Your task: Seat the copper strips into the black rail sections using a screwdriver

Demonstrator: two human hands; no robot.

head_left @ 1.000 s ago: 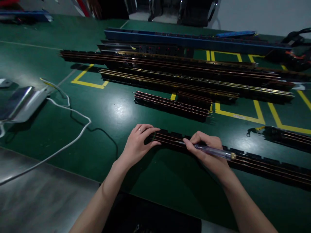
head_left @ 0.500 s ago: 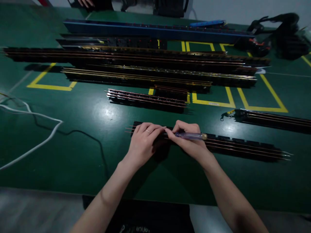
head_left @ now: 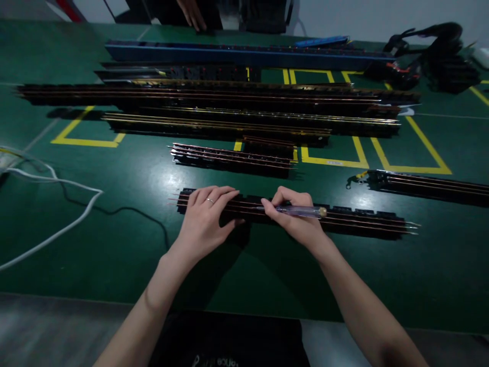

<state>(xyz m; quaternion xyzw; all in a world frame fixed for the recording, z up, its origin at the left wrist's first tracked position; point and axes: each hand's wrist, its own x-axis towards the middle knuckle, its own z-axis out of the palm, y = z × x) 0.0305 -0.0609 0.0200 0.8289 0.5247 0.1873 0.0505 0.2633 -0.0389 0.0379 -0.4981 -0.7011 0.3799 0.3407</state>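
A long black strip (head_left: 362, 223) with thin copper rods along it lies across the green table in front of me. My left hand (head_left: 202, 216), with a ring on one finger, straddles its left part, fingertips on the far edge and thumb by the near edge. In my right hand (head_left: 296, 214) is a slim screwdriver (head_left: 301, 211) with a clear purplish handle and a brass-coloured end. It lies nearly level over the middle of the strip, its shaft pointing left. Whether its tip touches the strip, I cannot tell.
Farther back are a shorter rodded strip (head_left: 233, 157), several long strips (head_left: 214, 122) and a blue bar (head_left: 229, 53). Another strip (head_left: 439, 187) lies at the right, near dark equipment (head_left: 443, 61). A white cable (head_left: 82, 211) curves at left. Another person's hand (head_left: 193, 14) shows behind the table.
The strip has slid left along with my left hand, whose thumb is now farther from its fingers. My right hand and the screwdriver stay nearly in place. The other person's hand appears farther right.
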